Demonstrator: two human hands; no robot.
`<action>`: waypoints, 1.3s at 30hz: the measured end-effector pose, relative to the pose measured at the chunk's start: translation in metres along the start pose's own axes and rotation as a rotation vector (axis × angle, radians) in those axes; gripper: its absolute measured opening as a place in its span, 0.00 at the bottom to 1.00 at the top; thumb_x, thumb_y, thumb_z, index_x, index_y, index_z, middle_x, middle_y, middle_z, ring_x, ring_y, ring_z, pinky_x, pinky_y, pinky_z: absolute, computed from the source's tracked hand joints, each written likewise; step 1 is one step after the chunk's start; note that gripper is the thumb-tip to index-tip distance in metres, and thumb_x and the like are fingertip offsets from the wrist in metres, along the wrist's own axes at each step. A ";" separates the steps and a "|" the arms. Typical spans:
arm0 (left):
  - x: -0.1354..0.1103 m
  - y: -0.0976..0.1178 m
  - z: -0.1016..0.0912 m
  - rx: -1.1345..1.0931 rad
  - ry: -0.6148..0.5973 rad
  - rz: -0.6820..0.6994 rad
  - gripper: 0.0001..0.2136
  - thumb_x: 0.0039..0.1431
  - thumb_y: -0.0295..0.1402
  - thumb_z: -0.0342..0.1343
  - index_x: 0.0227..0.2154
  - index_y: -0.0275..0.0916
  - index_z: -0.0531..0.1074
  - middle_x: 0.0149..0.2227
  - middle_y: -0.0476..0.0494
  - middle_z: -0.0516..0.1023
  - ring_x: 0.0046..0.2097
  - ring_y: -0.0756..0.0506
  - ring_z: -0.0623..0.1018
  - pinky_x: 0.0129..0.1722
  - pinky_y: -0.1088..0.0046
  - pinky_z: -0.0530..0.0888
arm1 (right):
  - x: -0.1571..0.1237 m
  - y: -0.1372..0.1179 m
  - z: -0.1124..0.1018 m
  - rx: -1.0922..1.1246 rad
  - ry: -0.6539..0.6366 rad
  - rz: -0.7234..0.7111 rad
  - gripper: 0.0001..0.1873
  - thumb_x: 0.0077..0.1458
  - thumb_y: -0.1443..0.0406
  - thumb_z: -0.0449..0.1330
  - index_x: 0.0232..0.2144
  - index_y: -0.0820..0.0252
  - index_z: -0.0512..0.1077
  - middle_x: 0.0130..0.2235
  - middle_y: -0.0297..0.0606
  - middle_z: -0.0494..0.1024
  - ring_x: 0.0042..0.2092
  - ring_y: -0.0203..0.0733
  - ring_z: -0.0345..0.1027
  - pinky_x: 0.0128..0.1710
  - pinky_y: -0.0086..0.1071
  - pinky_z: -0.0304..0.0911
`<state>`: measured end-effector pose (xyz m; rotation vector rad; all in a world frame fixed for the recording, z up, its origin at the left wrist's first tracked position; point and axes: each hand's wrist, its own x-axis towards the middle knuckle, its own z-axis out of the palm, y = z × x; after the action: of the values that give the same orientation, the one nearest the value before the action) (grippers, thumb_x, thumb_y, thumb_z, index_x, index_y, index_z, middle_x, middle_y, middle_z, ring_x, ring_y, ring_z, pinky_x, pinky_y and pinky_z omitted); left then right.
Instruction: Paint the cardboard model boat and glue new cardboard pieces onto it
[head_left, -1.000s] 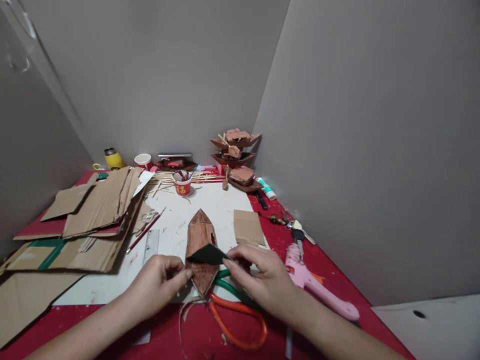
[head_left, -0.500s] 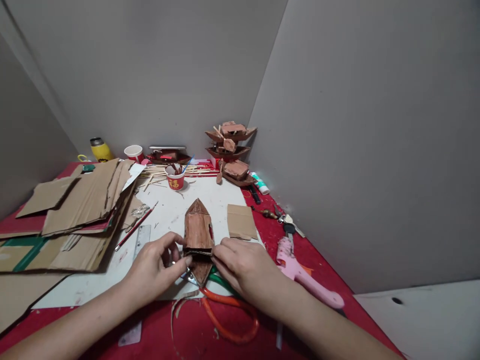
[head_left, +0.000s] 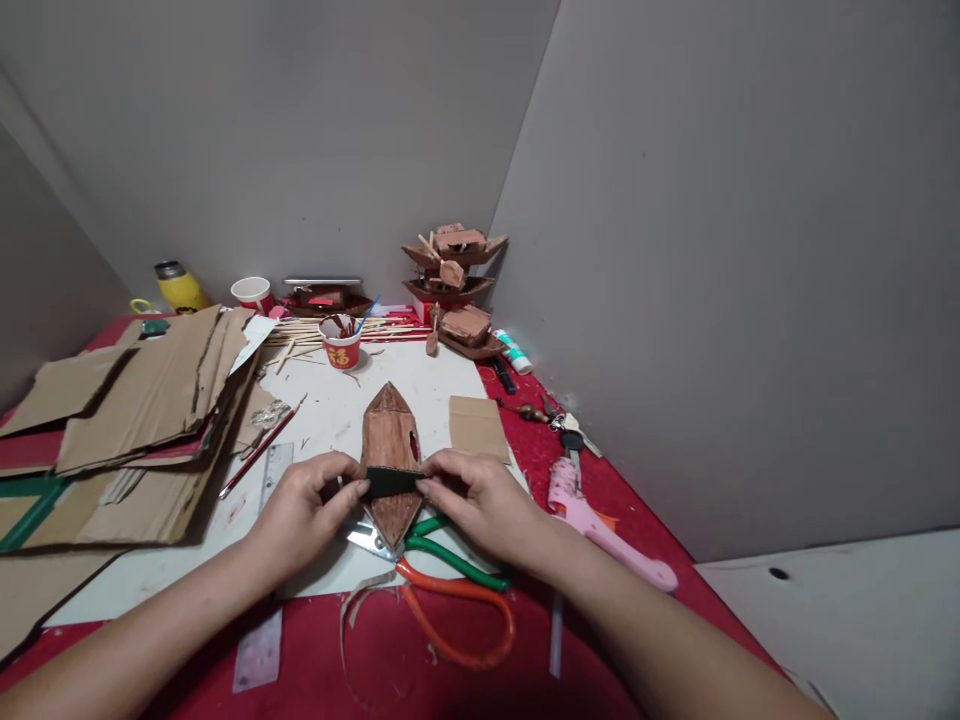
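Note:
A small brown-painted cardboard boat [head_left: 390,440] lies lengthwise on the white sheet, pointed at both ends, with a dark opening in its right side. Across its cabin's near end stands a dark green cardboard strip [head_left: 394,482] with a corrugated upper edge; I cannot tell whether it is attached. My left hand [head_left: 319,500] pinches the strip's left end between thumb and fingers. At the right end, my right hand [head_left: 480,495] grips it the same way. Scissors [head_left: 457,595] with one orange and one green handle lie partly beneath the boat's near tip.
Cardboard sheets [head_left: 142,400] are piled at left beside a pencil [head_left: 262,445] and a ruler [head_left: 259,640]. A red paint cup [head_left: 341,345], thin sticks and finished boats [head_left: 454,265] stand behind. To the right are a cardboard square [head_left: 478,428], keys [head_left: 574,440] and a pink glue gun [head_left: 615,550].
Both hands have moved slightly up the boat. The dark green face of the strip now shows between them, where a dark gap under the roof edge was visible before. My view has shifted slightly.

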<state>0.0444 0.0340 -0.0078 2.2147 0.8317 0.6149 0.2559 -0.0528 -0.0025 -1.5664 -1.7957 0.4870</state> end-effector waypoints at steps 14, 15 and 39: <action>-0.003 -0.008 0.009 -0.048 0.125 0.082 0.06 0.61 0.31 0.55 0.31 0.37 0.75 0.26 0.50 0.76 0.27 0.51 0.74 0.29 0.78 0.68 | -0.001 0.000 -0.004 0.239 0.080 0.065 0.07 0.56 0.67 0.59 0.36 0.63 0.76 0.27 0.34 0.77 0.28 0.36 0.69 0.27 0.26 0.64; -0.002 -0.008 0.009 -0.055 0.128 0.086 0.06 0.61 0.31 0.55 0.31 0.37 0.75 0.26 0.50 0.76 0.27 0.52 0.74 0.29 0.78 0.68 | -0.001 0.000 -0.003 0.240 0.075 0.056 0.07 0.55 0.68 0.60 0.36 0.63 0.76 0.27 0.34 0.77 0.28 0.36 0.69 0.27 0.26 0.64; -0.008 0.007 -0.003 -0.123 0.263 0.068 0.05 0.61 0.33 0.53 0.33 0.38 0.72 0.28 0.50 0.73 0.28 0.51 0.72 0.29 0.77 0.69 | -0.004 0.004 -0.023 0.085 0.249 -0.046 0.09 0.61 0.62 0.56 0.39 0.59 0.73 0.34 0.37 0.80 0.32 0.38 0.74 0.32 0.28 0.68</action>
<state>0.0394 0.0255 -0.0027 2.0851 0.8268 0.9802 0.2748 -0.0596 0.0098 -1.4557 -1.5969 0.3266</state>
